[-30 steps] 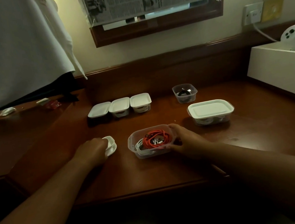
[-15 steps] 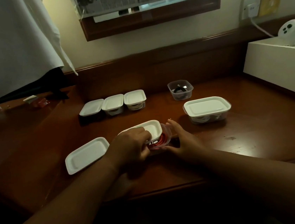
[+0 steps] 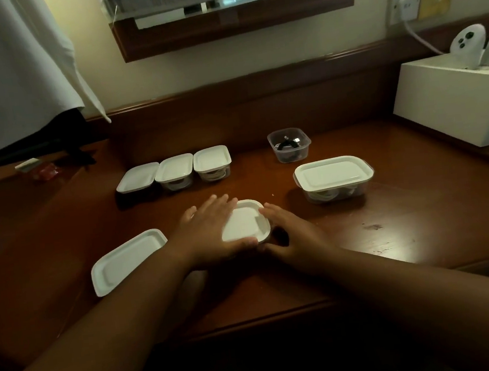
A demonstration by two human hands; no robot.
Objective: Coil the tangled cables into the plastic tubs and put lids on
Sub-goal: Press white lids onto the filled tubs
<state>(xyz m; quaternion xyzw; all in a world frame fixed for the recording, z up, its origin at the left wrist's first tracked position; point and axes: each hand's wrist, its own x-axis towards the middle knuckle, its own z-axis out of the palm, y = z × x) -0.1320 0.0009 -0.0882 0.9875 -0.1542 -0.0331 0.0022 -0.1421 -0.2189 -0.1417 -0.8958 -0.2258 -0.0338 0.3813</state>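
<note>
Spreading across the dark wooden counter [image 3: 394, 223] are the tubs, and most of the job looks done. A wide lidded tub [image 3: 334, 179] stands to the right, and a spare lid [image 3: 127, 261] lies loose at the near left. Behind them runs a row of three small lidded tubs [image 3: 174, 172], while one open tub [image 3: 289, 145] with a dark cable in it waits uncovered at the back.

Between both grips sits the small tub, almost hidden under its white lid [image 3: 246, 221]. The left hand [image 3: 209, 232] lies flat with fingers straight, pressing on the lid's left half, thumb along the near edge. The right hand [image 3: 294, 231] touches the lid's right rim with relaxed, extended fingers, holding nothing. The lid's long axis tilts slightly away to the right, so both hands flank it evenly. Whether every corner has seated I cannot tell; my guess is a firm push downward comes next.
</note>
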